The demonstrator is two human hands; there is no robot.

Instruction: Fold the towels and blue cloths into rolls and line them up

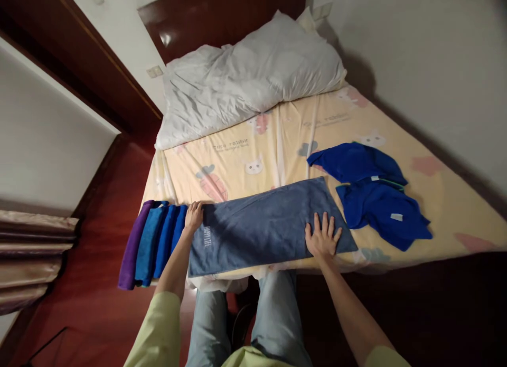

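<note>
So the long grey-blue cloth towel stretches sideways between their left hand, grip unclear, and flat, open right hand.

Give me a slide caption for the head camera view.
Two bare hands flatten a grey-blue rectangular towel beside rolled purple and blue towels on a yellow patterned bedsheet.

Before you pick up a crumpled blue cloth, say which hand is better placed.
Probably right: the right hand lies nearer the crumpled cloths, while the left hand is beside the row of towels.
</note>
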